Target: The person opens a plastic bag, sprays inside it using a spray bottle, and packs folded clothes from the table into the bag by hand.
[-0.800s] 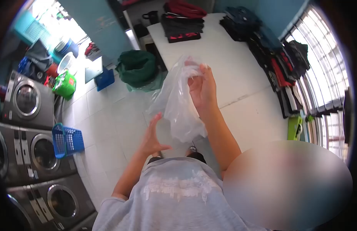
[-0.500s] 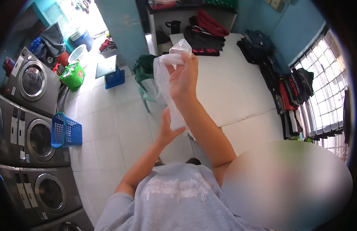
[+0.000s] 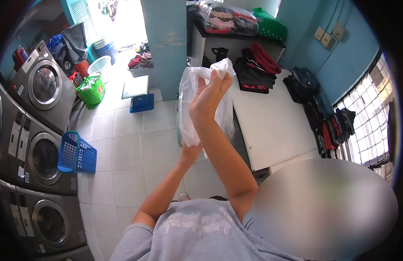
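A thin, whitish see-through plastic bag (image 3: 190, 93) hangs opened out in front of me. My right hand (image 3: 210, 95) is raised and closed on its upper edge, with a crumpled bit of plastic sticking up past the fingertips. Lower down, my left hand (image 3: 192, 152) is at the bottom of the bag. Plastic covers its fingers, and I cannot tell whether they are inside the bag or behind it.
Right of me is a white table (image 3: 275, 122) with folded dark clothes (image 3: 253, 71) and a row of garments (image 3: 314, 104). Front-loading machines (image 3: 45, 158) line the left side. A blue basket (image 3: 77, 154), a green bag (image 3: 92, 90) and a blue-based scale (image 3: 142, 103) stand nearby.
The bag has gone from a narrow, bunched strip to a wider, opened shape. My left hand's fingers, visible before, are now covered by plastic. The view has shifted, showing more of the back shelf.
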Tool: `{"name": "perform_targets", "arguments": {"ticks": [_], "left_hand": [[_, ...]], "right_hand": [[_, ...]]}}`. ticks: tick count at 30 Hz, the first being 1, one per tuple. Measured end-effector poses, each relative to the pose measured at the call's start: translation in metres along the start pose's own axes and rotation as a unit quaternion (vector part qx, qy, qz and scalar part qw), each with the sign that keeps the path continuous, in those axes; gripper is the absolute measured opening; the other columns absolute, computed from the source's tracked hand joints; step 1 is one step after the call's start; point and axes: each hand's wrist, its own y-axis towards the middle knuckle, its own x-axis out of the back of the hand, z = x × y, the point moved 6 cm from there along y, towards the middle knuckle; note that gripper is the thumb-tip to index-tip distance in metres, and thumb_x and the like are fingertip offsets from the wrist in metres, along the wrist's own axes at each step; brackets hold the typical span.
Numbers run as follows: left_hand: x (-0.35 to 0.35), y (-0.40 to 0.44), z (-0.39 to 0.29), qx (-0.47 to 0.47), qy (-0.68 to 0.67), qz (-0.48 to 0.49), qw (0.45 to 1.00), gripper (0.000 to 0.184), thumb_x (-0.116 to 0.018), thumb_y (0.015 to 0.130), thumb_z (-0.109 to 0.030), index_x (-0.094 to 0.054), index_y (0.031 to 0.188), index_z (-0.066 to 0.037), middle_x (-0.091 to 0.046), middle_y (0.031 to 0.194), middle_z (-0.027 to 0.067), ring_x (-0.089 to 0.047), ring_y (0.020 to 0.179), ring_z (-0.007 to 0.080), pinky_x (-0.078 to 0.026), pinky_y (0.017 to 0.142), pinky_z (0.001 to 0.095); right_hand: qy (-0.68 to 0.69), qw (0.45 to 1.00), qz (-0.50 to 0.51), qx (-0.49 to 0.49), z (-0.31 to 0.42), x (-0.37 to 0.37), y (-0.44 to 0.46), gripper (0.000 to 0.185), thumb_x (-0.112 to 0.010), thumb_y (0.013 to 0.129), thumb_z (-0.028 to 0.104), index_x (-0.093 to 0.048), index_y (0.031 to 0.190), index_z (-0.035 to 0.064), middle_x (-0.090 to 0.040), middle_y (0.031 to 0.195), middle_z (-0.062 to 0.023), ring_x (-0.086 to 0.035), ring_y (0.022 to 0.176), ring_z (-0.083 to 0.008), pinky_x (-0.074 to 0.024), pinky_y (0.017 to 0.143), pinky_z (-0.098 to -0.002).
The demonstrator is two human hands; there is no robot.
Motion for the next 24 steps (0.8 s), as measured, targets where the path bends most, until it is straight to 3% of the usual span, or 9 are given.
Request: {"name": "perform_targets", "arguments": {"ticks": [2,5,6,9,15,18,21,22,24], "left_hand": [[0.018,0.007,-0.004,0.043,-0.064,-0.092,0.993,0.032,-0.061,0.083,-0.012,-0.054,0.112,0.000,-0.057,0.108,0.0086,-0.052,0.100,0.0178,-0.041,0.086,0.0286],[0.047,0.028,0.019,0.067,-0.062,-0.079,0.993,0.023,-0.056,0.088,-0.014,-0.059,0.105,0.002,-0.061,0.100,0.0064,-0.054,0.092,0.0132,-0.041,0.082,0.0253],[0.056,0.032,0.002,0.055,-0.038,-0.088,0.994,0.019,-0.052,0.089,-0.012,-0.063,0.096,0.002,-0.063,0.088,0.0039,-0.053,0.083,0.0095,-0.041,0.078,0.0230],[0.083,0.050,-0.019,0.022,-0.012,-0.018,1.000,0.019,-0.052,0.090,-0.014,-0.062,0.100,-0.001,-0.061,0.089,-0.0004,-0.051,0.083,0.0044,-0.039,0.075,0.0195],[0.102,0.091,-0.050,-0.018,0.037,-0.028,0.999,0.020,-0.046,0.088,-0.001,-0.058,0.103,0.000,-0.060,0.091,0.0042,-0.055,0.079,0.0095,-0.044,0.072,0.0216],[0.097,0.110,-0.066,-0.009,0.064,0.000,0.998,0.020,-0.047,0.087,-0.003,-0.057,0.103,0.000,-0.061,0.091,0.0055,-0.058,0.078,0.0105,-0.045,0.070,0.0222],[0.078,0.119,-0.077,0.054,0.028,0.031,0.998,0.019,-0.048,0.086,-0.004,-0.057,0.103,-0.001,-0.062,0.091,0.0069,-0.060,0.077,0.0113,-0.047,0.068,0.0231],[0.073,0.124,-0.076,0.052,0.035,0.042,0.997,0.019,-0.050,0.085,-0.005,-0.056,0.103,-0.001,-0.063,0.091,0.0073,-0.061,0.077,0.0113,-0.047,0.068,0.0232],[0.060,0.132,-0.077,0.049,0.051,0.064,0.995,0.019,-0.052,0.085,-0.006,-0.056,0.102,0.000,-0.063,0.091,0.0081,-0.062,0.077,0.0113,-0.047,0.067,0.0232]], "right_hand": [[-0.010,1.000,0.004,0.025,-0.004,-0.010,-0.005,0.028,-0.049,0.087,0.016,-0.032,0.110,0.0101,-0.035,0.111,-0.0054,-0.037,0.105,-0.0140,-0.0331,0.095,-0.0379],[-0.016,0.997,0.011,0.073,0.001,-0.014,0.002,0.031,-0.048,0.089,0.016,-0.032,0.114,0.0093,-0.036,0.106,-0.0040,-0.039,0.100,-0.0122,-0.0338,0.091,-0.0322],[-0.022,0.996,0.003,0.091,0.005,-0.012,0.010,0.031,-0.049,0.089,0.016,-0.032,0.114,0.0094,-0.037,0.105,-0.0037,-0.040,0.099,-0.0120,-0.0344,0.090,-0.0315],[-0.097,0.985,-0.002,0.145,0.010,0.010,0.041,0.032,-0.050,0.089,0.015,-0.032,0.115,0.0087,-0.040,0.104,-0.0032,-0.045,0.095,-0.0119,-0.0369,0.087,-0.0303],[-0.207,0.965,-0.014,0.160,0.016,0.081,0.088,0.035,-0.050,0.089,0.020,-0.033,0.116,0.0058,-0.039,0.113,-0.0066,-0.045,0.099,-0.0148,-0.0408,0.084,-0.0311],[-0.234,0.965,-0.003,0.115,0.015,0.115,0.105,0.039,-0.050,0.090,0.025,-0.034,0.120,0.0057,-0.039,0.120,-0.0088,-0.045,0.102,-0.0158,-0.0416,0.083,-0.0314],[-0.455,0.881,0.096,-0.085,0.010,0.135,0.120,0.046,-0.050,0.090,0.031,-0.034,0.124,0.0047,-0.041,0.123,-0.0109,-0.044,0.107,-0.0172,-0.0420,0.084,-0.0315],[-0.486,0.868,0.071,-0.073,0.011,0.145,0.122,0.050,-0.058,0.086,0.030,-0.037,0.123,0.0037,-0.046,0.122,-0.0124,-0.047,0.105,-0.0210,-0.0398,0.089,-0.0334],[-0.554,0.808,0.113,0.168,0.029,0.133,0.110,0.052,-0.063,0.081,0.025,-0.039,0.122,0.0032,-0.049,0.120,-0.0131,-0.050,0.102,-0.0235,-0.0377,0.091,-0.0342]]}}
